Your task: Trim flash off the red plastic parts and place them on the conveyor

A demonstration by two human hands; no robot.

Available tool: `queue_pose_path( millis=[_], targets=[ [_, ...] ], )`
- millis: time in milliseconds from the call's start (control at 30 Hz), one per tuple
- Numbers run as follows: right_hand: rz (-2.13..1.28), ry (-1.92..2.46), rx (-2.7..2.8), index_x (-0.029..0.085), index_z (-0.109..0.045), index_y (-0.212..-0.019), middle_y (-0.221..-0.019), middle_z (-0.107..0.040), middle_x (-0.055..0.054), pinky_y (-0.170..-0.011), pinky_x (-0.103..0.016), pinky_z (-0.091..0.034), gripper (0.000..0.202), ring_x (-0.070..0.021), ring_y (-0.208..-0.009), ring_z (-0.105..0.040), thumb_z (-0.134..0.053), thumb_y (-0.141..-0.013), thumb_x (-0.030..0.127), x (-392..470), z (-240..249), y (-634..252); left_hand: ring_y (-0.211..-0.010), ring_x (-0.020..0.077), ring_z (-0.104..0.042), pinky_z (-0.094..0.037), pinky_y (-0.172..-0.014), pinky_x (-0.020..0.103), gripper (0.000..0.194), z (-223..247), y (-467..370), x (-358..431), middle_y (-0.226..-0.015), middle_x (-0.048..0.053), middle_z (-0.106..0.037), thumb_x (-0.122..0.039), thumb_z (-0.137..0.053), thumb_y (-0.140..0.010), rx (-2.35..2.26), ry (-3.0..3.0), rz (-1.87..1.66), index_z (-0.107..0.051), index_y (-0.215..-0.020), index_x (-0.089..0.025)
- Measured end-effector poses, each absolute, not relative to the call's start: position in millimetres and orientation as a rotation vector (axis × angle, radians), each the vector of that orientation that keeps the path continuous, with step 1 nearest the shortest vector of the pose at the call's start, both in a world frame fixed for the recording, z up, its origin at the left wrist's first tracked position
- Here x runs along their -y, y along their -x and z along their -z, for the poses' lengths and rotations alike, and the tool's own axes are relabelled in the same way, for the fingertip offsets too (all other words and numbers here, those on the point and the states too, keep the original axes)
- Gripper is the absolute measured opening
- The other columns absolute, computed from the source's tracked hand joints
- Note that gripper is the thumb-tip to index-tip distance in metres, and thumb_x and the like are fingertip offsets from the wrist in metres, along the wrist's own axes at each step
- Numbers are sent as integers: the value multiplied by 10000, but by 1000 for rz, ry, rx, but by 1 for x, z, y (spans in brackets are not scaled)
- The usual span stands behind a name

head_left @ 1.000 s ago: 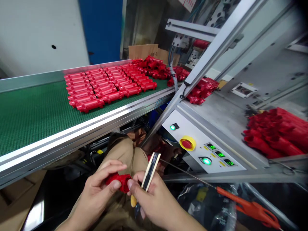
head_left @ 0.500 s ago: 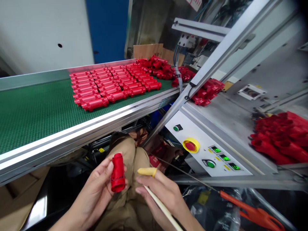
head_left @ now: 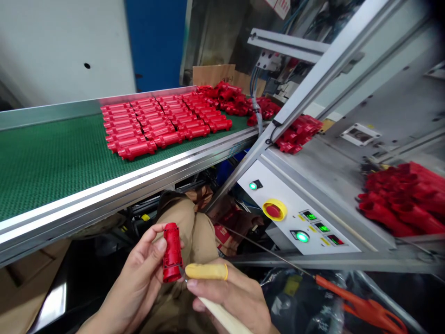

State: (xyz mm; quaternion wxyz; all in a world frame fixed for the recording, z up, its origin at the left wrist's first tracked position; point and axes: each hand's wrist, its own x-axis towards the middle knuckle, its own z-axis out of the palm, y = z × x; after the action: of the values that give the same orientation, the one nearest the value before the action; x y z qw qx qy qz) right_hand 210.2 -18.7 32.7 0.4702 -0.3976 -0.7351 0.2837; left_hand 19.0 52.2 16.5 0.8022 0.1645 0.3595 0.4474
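My left hand (head_left: 139,269) is closed around a red plastic tubular part (head_left: 172,250), thumb along its side. The part stands nearly upright, with slots in its wall and a ring at its lower end. In my right hand (head_left: 236,285) is a small knife with a pale handle (head_left: 224,314). Its short metal blade touches or nearly touches the part's lower right edge. A yellow finger cot (head_left: 206,272) covers my right index finger.
Rows of red parts (head_left: 163,123) lie on a green conveyor belt (head_left: 59,162), with a loose heap (head_left: 227,95) behind. On the right stands a machine with a control panel (head_left: 292,208) and more red parts (head_left: 403,199). An orange-handled tool (head_left: 358,304) lies low right.
My right hand has moved left and brought the knife tip to the part's lower end. The left hand still holds the part. The panel's two green buttons have lit up.
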Motion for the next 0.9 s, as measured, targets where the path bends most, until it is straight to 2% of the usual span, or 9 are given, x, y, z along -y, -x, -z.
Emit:
queue_pose_path(
  millis=[100, 267, 367, 467, 533, 633, 733, 900],
  targets=[
    [-688, 979, 1805, 294, -660, -1392, -1155, -782, -79, -808, -316, -638, 456, -214, -939, -737, -686, -975, 111, 18, -32, -209, -780, 165, -684, -594, -674, 248, 362, -13, -18, -53, -949, 60, -749, -289, -816, -878, -743, -364, -940, -660, -1200, -236],
    [-716, 1015, 1742, 261, -681, -1233, -1129, -772, -84, -829, -306, -619, 305, -215, -950, -739, -689, -961, 123, 16, -34, -205, -722, 129, -669, -597, -714, 250, 340, -7, -17, -53, -918, 40, -745, -303, -791, -903, -698, -385, -920, -656, -1212, -251],
    [-767, 1075, 1897, 252, -649, -1244, -1099, -758, -91, -841, -310, -623, 312, -223, -983, -715, -654, -970, 101, 19, -41, -205, -715, 127, -658, -580, -666, 218, 333, -8, -18, -52, -891, 31, -736, -293, -805, -892, -726, -392, -939, -666, -1191, -246],
    [-766, 1128, 1869, 289, -664, -1249, -1181, -754, -96, -852, -319, -641, 279, -226, -1004, -730, -639, -1007, 152, 24, -44, -207, -677, 133, -654, -585, -619, 233, 344, -13, -18, -52, -879, 34, -727, -303, -818, -879, -751, -370, -923, -671, -1182, -233],
    [-799, 1129, 1686, 325, -688, -1217, -1152, -786, -76, -836, -321, -655, 240, -225, -959, -771, -679, -1008, 210, 26, -42, -209, -653, 164, -678, -598, -576, 275, 380, -16, -18, -52, -900, 54, -735, -323, -826, -867, -767, -351, -900, -661, -1196, -229],
    [-802, 1052, 1517, 334, -734, -1190, -978, -832, -49, -748, -306, -671, 235, -222, -803, -805, -752, -971, 251, 24, -39, -209, -647, 198, -703, -600, -526, 302, 399, -20, -17, -52, -939, 80, -748, -325, -817, -872, -769, -349, -888, -640, -1217, -231],
    [-764, 1003, 1565, 290, -787, -1153, -952, -819, -61, -718, -277, -662, 220, -207, -782, -799, -786, -942, 227, 19, -36, -207, -644, 151, -676, -607, -587, 273, 349, -20, -17, -52, -927, 65, -749, -308, -779, -909, -738, -334, -894, -644, -1220, -228],
    [-758, 962, 1697, 273, -730, -1282, -1130, -781, -76, -826, -247, -645, 337, -190, -949, -778, -739, -968, 150, 19, -31, -205, -640, 100, -652, -612, -721, 241, 331, -19, -18, -51, -867, 27, -735, -287, -796, -897, -726, -313, -894, -666, -1197, -235]
  ],
)
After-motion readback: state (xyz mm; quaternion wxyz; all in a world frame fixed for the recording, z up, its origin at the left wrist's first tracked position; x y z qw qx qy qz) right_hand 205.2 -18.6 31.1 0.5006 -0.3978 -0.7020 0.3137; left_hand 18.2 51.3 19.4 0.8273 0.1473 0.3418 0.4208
